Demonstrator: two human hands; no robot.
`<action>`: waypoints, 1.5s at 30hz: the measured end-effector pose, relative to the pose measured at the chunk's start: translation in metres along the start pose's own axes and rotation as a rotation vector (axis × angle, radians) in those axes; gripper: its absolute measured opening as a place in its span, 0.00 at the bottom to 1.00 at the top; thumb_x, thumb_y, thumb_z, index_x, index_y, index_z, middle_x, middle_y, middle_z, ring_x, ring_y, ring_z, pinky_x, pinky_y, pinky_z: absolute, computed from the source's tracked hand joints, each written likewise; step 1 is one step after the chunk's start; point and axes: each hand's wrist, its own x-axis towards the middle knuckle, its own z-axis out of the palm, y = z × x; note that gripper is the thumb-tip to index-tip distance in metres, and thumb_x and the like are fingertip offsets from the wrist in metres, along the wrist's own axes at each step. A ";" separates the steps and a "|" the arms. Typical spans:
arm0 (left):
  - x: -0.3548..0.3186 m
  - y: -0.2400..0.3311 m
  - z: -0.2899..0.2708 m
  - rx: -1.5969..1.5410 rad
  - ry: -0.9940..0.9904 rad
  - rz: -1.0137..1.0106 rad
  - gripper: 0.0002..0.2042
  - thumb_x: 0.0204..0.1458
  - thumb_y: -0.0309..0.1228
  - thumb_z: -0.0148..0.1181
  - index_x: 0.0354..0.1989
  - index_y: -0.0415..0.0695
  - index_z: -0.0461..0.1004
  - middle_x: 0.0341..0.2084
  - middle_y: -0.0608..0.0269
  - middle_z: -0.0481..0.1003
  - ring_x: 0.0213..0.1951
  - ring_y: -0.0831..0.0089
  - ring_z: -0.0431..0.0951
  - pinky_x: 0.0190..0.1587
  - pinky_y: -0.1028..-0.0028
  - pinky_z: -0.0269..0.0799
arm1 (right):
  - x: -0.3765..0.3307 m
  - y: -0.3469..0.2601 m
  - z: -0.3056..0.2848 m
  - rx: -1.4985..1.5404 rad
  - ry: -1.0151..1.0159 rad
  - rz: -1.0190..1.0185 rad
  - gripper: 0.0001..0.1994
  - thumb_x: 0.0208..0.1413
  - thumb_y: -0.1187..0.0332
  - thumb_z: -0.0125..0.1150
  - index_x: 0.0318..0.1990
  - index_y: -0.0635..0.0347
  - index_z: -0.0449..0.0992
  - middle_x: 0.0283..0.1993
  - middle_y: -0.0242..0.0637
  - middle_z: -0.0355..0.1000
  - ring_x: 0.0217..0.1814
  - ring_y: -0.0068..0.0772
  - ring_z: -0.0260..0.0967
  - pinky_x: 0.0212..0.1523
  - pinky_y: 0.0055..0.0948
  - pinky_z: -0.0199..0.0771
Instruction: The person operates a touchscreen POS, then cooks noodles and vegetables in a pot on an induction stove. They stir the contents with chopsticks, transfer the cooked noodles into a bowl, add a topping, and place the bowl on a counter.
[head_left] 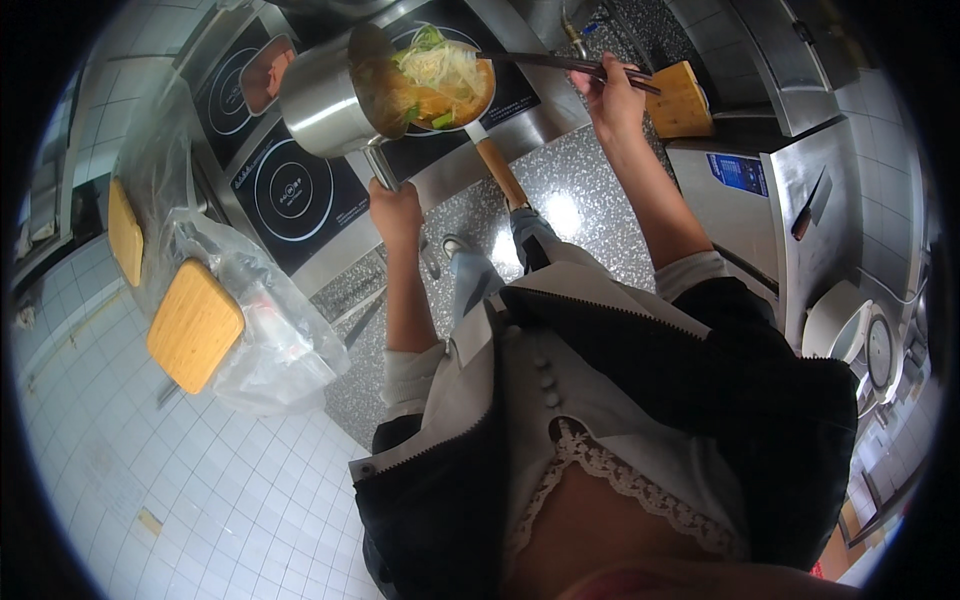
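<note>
My left hand point(397, 208) is closed round the metal handle of a steel saucepan point(325, 105), which is tipped on its side with its mouth to the right. At its mouth is a pan with a wooden handle point(500, 172), holding orange-brown broth point(475, 105). Pale noodle-like strands point(440, 70) and green vegetable pieces lie at the saucepan's mouth and over the pan. Dark chopsticks point(545, 62) are gripped in my right hand point(612, 95), their far tips among the strands. The saucepan's wall hides part of the pan.
A reddish tray point(266, 76) rests on the stove at the far left, behind a bare burner point(293, 190). Wooden boards point(195, 325) and a plastic bag point(275, 330) lie at left. To the right are another wooden board point(680, 102) and a knife point(811, 205) on a steel surface.
</note>
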 end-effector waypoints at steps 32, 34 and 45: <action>-0.015 0.037 -0.026 0.252 0.155 0.261 0.08 0.48 0.28 0.53 0.36 0.40 0.66 0.23 0.41 0.74 0.30 0.42 0.75 0.33 0.54 0.70 | -0.010 -0.005 0.022 -0.162 -0.119 -0.264 0.07 0.58 0.76 0.53 0.33 0.67 0.61 0.28 0.43 0.67 0.25 0.34 0.73 0.23 0.31 0.83; -0.014 0.036 -0.026 0.263 0.147 0.264 0.08 0.48 0.28 0.53 0.35 0.40 0.66 0.23 0.41 0.74 0.30 0.42 0.75 0.33 0.54 0.70 | -0.012 0.000 0.025 -0.184 -0.135 -0.272 0.07 0.58 0.77 0.54 0.33 0.67 0.61 0.27 0.42 0.68 0.24 0.33 0.73 0.23 0.31 0.83; -0.015 0.035 -0.029 0.234 0.130 0.241 0.08 0.48 0.28 0.53 0.34 0.40 0.66 0.22 0.42 0.74 0.28 0.43 0.75 0.32 0.56 0.69 | -0.027 -0.027 0.055 -1.006 -0.485 -0.674 0.11 0.55 0.64 0.63 0.31 0.64 0.71 0.25 0.34 0.74 0.27 0.19 0.74 0.28 0.17 0.74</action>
